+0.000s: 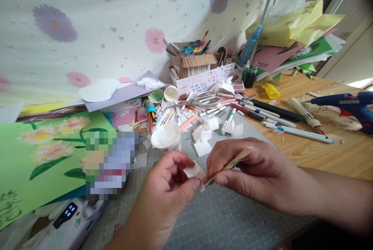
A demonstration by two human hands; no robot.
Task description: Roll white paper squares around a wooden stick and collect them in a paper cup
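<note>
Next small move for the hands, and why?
Probably press the tip of the flat wooden stick against the white paper piece: the right hand pinches the stick, the left hand holds the paper, and tip and paper are close, though contact is unclear.

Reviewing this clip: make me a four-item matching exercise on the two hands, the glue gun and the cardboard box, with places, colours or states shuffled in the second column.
Column one:
1. Left hand
2. Right hand
3. Glue gun
4. Cardboard box

Column two:
A. Brown, open-topped, at the back
B. Pinching a tan strip
C. Dark blue, at the right of the view
D. Holding a small white piece between thumb and fingers

Right pairs: 1-D, 2-B, 3-C, 4-A
</note>
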